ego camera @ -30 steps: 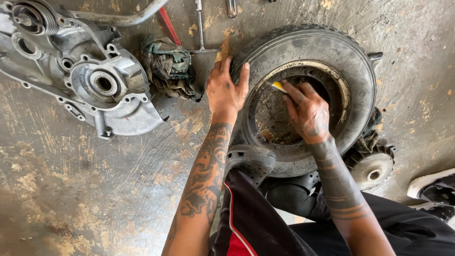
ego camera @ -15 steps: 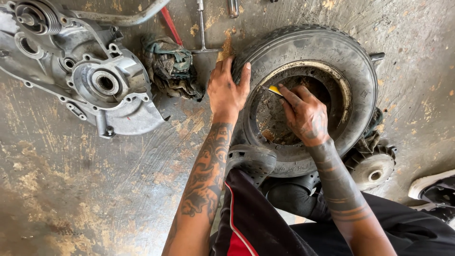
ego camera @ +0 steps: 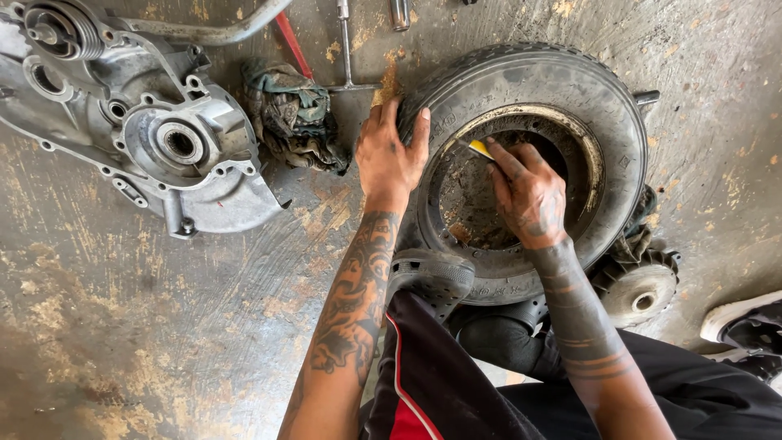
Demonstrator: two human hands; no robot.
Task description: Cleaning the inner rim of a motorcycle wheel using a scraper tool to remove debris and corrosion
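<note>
Lying flat, worn blk tyre [ego camera: 562,90], grimy rim.

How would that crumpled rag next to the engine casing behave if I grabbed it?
The rag lies bunched in soft folds, so it would probably hang limp and come up light. It looks dark and stained, so it may feel greasy and leave marks. Resting flat on the concrete floor, it should slide or bunch up rather than roll.

Bright, even daylight; soft shadows; edges perhaps slightly warped.
</note>
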